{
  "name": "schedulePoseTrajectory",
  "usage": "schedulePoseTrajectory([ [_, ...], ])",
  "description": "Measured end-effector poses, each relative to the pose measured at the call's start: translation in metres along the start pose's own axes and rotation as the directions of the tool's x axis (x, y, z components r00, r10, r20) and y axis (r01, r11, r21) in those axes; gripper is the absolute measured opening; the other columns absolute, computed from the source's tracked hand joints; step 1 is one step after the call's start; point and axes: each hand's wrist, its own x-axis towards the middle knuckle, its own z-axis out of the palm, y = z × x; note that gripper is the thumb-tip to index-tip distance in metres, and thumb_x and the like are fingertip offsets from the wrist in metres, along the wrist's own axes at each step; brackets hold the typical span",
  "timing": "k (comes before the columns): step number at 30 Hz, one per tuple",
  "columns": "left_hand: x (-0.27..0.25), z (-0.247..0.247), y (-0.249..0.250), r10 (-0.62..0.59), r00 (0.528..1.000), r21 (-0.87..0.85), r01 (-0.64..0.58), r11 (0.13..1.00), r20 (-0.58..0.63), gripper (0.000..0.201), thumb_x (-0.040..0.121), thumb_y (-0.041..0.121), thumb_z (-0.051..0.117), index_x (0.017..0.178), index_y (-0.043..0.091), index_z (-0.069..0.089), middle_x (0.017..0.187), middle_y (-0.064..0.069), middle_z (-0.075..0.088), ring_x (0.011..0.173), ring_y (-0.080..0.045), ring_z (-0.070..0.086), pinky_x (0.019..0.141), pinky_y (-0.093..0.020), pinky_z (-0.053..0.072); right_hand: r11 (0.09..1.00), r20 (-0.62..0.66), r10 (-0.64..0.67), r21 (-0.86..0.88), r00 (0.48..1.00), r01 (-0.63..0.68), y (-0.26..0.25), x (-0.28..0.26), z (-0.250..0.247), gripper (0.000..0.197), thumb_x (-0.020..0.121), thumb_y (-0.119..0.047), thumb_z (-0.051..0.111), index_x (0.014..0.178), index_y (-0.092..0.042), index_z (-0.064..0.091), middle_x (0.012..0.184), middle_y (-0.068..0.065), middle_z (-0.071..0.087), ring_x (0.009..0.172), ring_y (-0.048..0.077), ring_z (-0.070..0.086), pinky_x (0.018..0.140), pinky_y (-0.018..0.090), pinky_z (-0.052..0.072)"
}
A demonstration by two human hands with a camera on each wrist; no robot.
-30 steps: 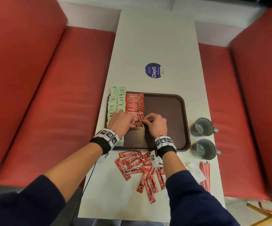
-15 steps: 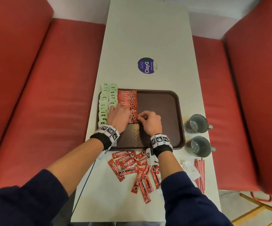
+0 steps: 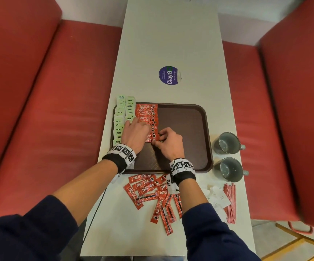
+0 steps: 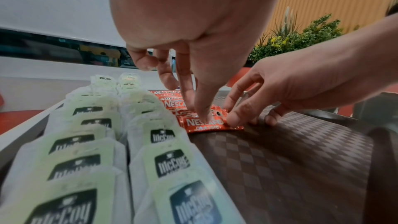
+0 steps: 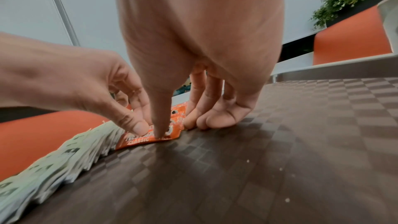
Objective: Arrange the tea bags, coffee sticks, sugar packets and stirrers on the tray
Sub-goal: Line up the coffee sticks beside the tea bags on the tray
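Pressing down with both hands, I work on the nearest coffee stick (image 3: 151,140) in the row of coffee sticks (image 3: 147,119) on the brown tray (image 3: 186,136), which sits at the centre of the head view on a long pale table (image 3: 169,44). My left hand (image 3: 136,134) has straight fingers; one fingertip (image 4: 203,117) pushes flat on that stick. My right hand (image 3: 168,145) has its thumb (image 5: 160,130) on top of the stick's right end, and its other fingers (image 5: 217,120) curl down to touch the tray just beside that end. I cannot tell whether the right hand pinches the stick or only presses it.

Each red stick lies with its long axis running left to right across the frame, lettering upright to me, and the sticks overlap one behind another in a column running away from me. Left of that column, two columns of pale green tea bags (image 3: 123,119) run the same way, overlapping like shingles, against the tray's left edge.

At the lower centre of the head view, a loose heap of coffee sticks (image 3: 152,193) lies on the table just below the tray, pointing in mixed directions. White sugar packets (image 3: 217,198) and a bundle of red stirrers (image 3: 229,202), long axis pointing away from me, lie at lower right. Two grey mugs (image 3: 227,155) stand right of the tray.
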Motion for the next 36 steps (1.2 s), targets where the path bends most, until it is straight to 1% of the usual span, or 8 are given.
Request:
schedulePoseTrajectory([
  [8, -0.002, -0.006, -0.003, 0.018, 1.0, 0.042, -0.019, 0.999, 0.024, 0.018, 0.096, 0.02, 0.077, 0.112, 0.025, 0.071, 0.12, -0.001, 0.073, 0.125, -0.029, 0.054, 0.102, -0.049, 0.042, 0.995, -0.07, 0.035, -0.094, 0.997, -0.042, -0.01, -0.008, 0.005, 0.032, 0.089, -0.039, 0.09, 0.111, -0.031, 0.068, 0.093, -0.014, 0.072, 0.095, 0.014, 0.072, 0.089, 0.044, 0.063],
  [16, -0.016, -0.009, -0.003, 0.037, 0.997, -0.062, -0.041, 0.997, -0.07, 0.019, 0.098, 0.027, 0.075, 0.117, 0.025, 0.071, 0.119, 0.002, 0.072, 0.121, -0.027, 0.056, 0.097, -0.047, 0.045, 0.996, -0.083, 0.014, -0.091, 0.996, -0.021, -0.024, -0.025, -0.012, 0.039, 0.093, -0.042, 0.086, 0.123, -0.028, 0.066, 0.103, -0.01, 0.073, 0.102, 0.015, 0.071, 0.09, 0.043, 0.062],
  [19, -0.047, -0.02, 0.0, 0.017, 0.988, -0.32, -0.067, 0.945, -0.154, 0.013, 0.101, 0.036, 0.072, 0.11, 0.026, 0.074, 0.105, 0.007, 0.071, 0.1, -0.017, 0.061, 0.081, -0.036, 0.052, 1.0, -0.128, -0.027, 0.001, 0.991, 0.027, -0.032, -0.049, -0.039, 0.033, 0.097, -0.044, 0.081, 0.123, -0.029, 0.067, 0.104, -0.012, 0.073, 0.099, 0.009, 0.07, 0.09, 0.038, 0.061],
  [23, -0.119, -0.024, 0.007, 0.058, 0.992, -0.532, -0.107, 0.84, -0.109, 0.006, 0.104, 0.031, 0.071, 0.106, 0.027, 0.074, 0.093, 0.015, 0.067, 0.077, 0.005, 0.057, 0.067, -0.012, 0.04, 0.994, -0.138, -0.096, 0.046, 0.986, 0.103, -0.032, -0.106, -0.071, 0.024, 0.102, -0.044, 0.074, 0.118, -0.027, 0.071, 0.102, -0.015, 0.074, 0.094, 0.002, 0.07, 0.089, 0.034, 0.06],
  [27, -0.187, 0.01, 0.012, 0.045, 0.999, -0.527, -0.029, 0.85, 0.018, 0.007, 0.103, 0.029, 0.072, 0.108, 0.026, 0.074, 0.098, 0.013, 0.067, 0.082, 0.001, 0.06, 0.074, -0.023, 0.055, 0.988, -0.063, -0.095, -0.13, 0.993, 0.086, -0.002, -0.169, -0.062, 0.031, 0.102, -0.054, 0.069, 0.119, -0.027, 0.068, 0.106, -0.011, 0.072, 0.095, 0.009, 0.07, 0.089, 0.041, 0.063],
  [31, -0.224, 0.049, 0.003, 0.066, 0.992, -0.405, -0.017, 0.914, 0.109, 0.035, 0.097, 0.026, 0.078, 0.131, 0.025, 0.068, 0.135, 0.005, 0.06, 0.116, -0.023, 0.058, 0.086, -0.039, 0.056, 0.937, 0.008, 0.036, -0.347, 0.999, -0.031, 0.033, -0.219, -0.03, 0.056, 0.098, -0.067, 0.065, 0.136, -0.029, 0.054, 0.13, 0.004, 0.064, 0.115, 0.029, 0.067, 0.096, 0.05, 0.059],
  [33, -0.235, 0.064, -0.002, 0.119, 0.984, -0.333, -0.069, 0.941, 0.134, 0.051, 0.095, 0.02, 0.08, 0.143, 0.023, 0.063, 0.148, 0.002, 0.053, 0.123, -0.027, 0.053, 0.092, -0.042, 0.056, 0.912, 0.047, 0.098, -0.403, 0.994, -0.071, 0.048, -0.237, -0.012, 0.07, 0.095, -0.066, 0.07, 0.15, -0.032, 0.043, 0.15, 0.013, 0.05, 0.131, 0.038, 0.06, 0.101, 0.054, 0.057],
  [36, -0.243, 0.077, 0.001, 0.119, 0.986, -0.274, -0.083, 0.958, 0.114, 0.041, 0.1, 0.02, 0.076, 0.14, 0.022, 0.066, 0.141, 0.001, 0.056, 0.12, -0.026, 0.053, 0.086, -0.039, 0.055, 0.903, 0.099, 0.119, -0.425, 0.988, -0.066, 0.06, -0.25, 0.015, 0.089, 0.088, -0.052, 0.085, 0.158, -0.033, 0.034, 0.165, 0.019, 0.026, 0.14, 0.047, 0.05, 0.103, 0.057, 0.056],
])
